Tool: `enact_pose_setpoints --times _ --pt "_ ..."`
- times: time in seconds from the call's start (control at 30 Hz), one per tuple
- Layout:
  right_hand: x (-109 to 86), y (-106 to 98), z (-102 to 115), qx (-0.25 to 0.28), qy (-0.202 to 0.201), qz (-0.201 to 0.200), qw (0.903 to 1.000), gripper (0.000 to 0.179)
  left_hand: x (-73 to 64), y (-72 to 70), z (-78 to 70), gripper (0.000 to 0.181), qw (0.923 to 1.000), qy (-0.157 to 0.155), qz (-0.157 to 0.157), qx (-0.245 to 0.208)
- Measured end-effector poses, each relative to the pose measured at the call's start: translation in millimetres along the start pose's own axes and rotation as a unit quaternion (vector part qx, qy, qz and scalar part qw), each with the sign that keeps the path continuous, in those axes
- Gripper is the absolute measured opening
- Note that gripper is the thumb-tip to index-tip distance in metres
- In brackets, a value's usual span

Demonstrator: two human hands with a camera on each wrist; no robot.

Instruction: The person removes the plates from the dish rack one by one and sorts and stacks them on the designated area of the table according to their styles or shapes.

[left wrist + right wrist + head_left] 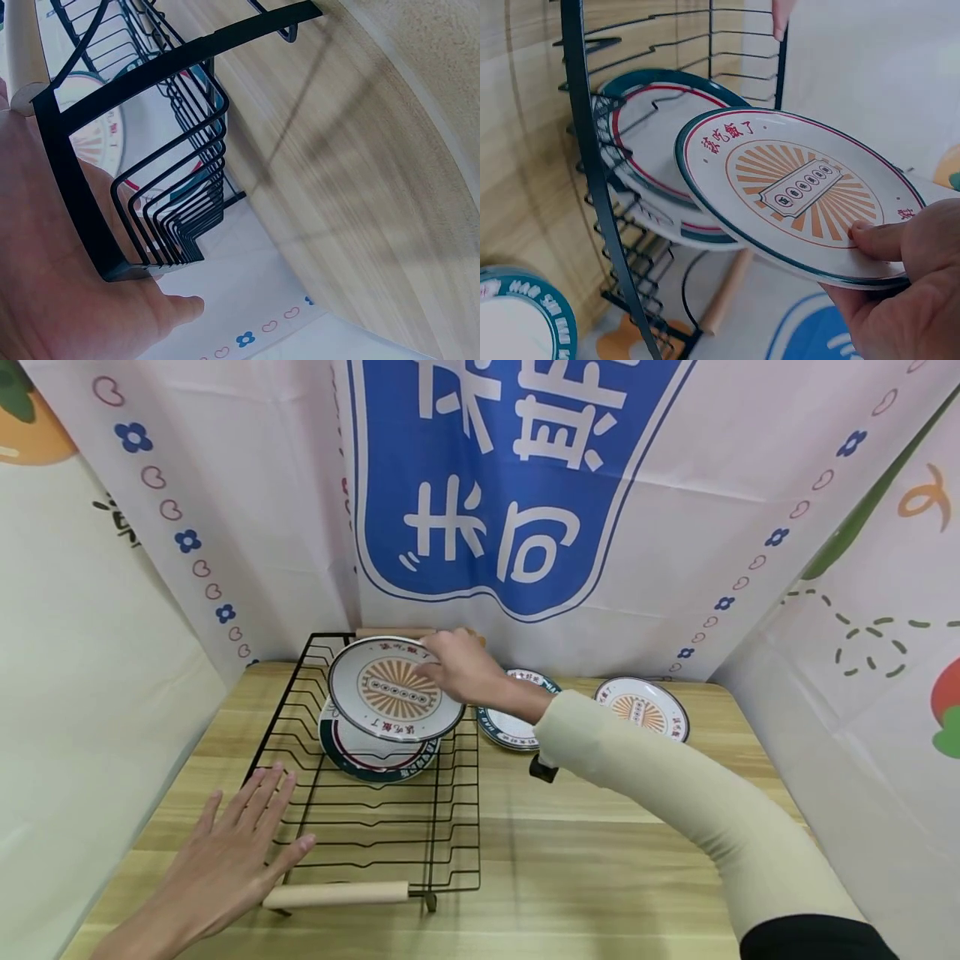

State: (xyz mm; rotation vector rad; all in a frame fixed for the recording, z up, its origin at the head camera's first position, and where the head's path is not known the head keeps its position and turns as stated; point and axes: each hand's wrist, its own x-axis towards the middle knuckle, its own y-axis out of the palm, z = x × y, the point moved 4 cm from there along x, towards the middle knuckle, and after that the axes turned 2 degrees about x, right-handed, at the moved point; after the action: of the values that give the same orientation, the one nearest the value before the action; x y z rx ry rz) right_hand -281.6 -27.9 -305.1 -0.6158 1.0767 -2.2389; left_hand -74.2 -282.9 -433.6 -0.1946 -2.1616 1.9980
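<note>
A round white plate (397, 689) with an orange sunburst and a dark rim is pinched at its edge by my right hand (468, 668), thumb on top in the right wrist view. It is held tilted over the far part of a black wire dish rack (375, 842). Under it, a plate with a green rim and red ring (660, 131) sits among the wires of the rack. My left hand (232, 852), fingers straight, rests at the rack's near left side, beside its pale wooden handle (337, 894). How firmly it touches the wires I cannot tell.
Right of the rack, a green-rimmed plate (517, 714) lies on the wooden table (585, 860), partly behind my right arm. Farther right is another sunburst plate (641, 706). Printed cloth (285, 485) hangs behind and at both sides.
</note>
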Motion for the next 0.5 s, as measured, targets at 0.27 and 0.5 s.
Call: enact_pose_setpoints --times 0.27,0.5 --pt "-14.2 -37.5 -12.6 -0.003 0.042 -0.029 0.9987 0.022 2.1 -0.2 -1.1 0.089 1.0 0.0 0.004 -0.004" --pt "-38.9 -78.7 -45.3 0.006 0.107 -0.055 0.9928 0.021 1.9 1.1 -0.3 0.088 1.0 0.003 0.006 -0.004"
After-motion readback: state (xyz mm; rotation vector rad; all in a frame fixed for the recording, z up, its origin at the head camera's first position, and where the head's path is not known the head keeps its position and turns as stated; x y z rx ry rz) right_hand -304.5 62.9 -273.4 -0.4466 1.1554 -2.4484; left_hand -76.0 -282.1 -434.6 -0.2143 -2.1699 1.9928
